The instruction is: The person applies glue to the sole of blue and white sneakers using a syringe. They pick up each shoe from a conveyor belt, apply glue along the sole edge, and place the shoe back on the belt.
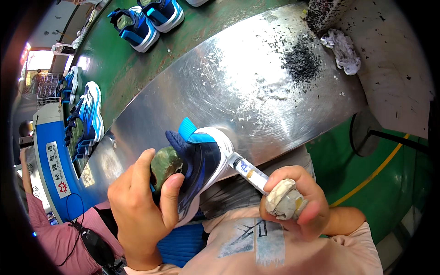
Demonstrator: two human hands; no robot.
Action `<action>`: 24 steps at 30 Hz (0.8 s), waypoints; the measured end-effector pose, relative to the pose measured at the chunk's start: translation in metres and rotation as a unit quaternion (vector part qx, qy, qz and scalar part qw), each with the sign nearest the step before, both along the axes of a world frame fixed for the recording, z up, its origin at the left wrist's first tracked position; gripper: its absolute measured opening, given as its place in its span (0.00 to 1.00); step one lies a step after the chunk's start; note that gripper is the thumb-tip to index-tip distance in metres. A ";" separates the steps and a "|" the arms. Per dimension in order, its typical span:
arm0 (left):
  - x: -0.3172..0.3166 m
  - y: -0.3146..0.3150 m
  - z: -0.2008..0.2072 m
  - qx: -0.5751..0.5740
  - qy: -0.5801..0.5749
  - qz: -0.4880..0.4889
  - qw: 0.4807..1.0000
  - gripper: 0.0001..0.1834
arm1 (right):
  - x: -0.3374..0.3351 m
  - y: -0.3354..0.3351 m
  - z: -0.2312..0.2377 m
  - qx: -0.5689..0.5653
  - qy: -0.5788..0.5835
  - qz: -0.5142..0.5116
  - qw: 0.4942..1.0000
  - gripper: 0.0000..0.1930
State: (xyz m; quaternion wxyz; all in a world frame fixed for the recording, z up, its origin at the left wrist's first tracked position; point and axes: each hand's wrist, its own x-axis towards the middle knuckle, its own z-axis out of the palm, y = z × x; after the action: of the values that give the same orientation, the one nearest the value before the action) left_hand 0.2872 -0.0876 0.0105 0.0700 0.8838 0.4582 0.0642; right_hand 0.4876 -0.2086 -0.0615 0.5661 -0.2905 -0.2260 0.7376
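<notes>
Shoe [204, 158], navy with bright blue heel tab and white sole, sits at the near edge of the metal bench [178, 96], tilted, heel up and toe end down toward the wearer's lap. Can't tell if it bears on the bench.

Left hand [142, 201] is clamped at the shoe's opening, thumb and fingers around the green last [165, 162] that fills it.

Right hand [314, 197] has its fingers closed round the back end of a clear syringe [250, 173], where a whitish wrapped lump [285, 201] sits. Nozzle points up-left at the white sole edge near the heel; actual contact too fine to call.

Far end of bench: patch of black crumbs [300, 59], crumpled white wad [343, 52] just beside it. Beyond the bench, green surface [123, 71] carries more blue-and-white shoes: two side by side at top [137, 32], [167, 16], one on its side at left [91, 114], others farther back. Blue machine panel [43, 146] at left, co-worker's pink sleeve [50, 229] below it. Yellow line [366, 182] on the green floor, right.
</notes>
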 end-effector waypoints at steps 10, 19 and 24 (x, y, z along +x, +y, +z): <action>0.026 -0.013 0.002 0.014 0.018 0.113 0.993 0.18 | -0.031 -0.018 0.012 0.077 -0.071 -0.063 0.992 0.37; 0.015 -0.007 0.003 0.003 0.021 0.118 0.993 0.16 | -0.069 -0.034 0.021 0.106 -0.187 -0.072 0.974 0.39; -0.001 -0.020 -0.003 -0.004 -0.093 0.111 0.990 0.19 | -0.055 -0.025 0.008 0.031 -0.074 -0.133 0.988 0.34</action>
State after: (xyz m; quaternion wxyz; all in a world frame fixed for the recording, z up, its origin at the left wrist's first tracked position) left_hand 0.2862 -0.1078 0.0074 0.1082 0.8176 0.5450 0.1513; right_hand 0.4328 -0.2336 -0.0536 0.6494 -0.3545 -0.2495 0.6247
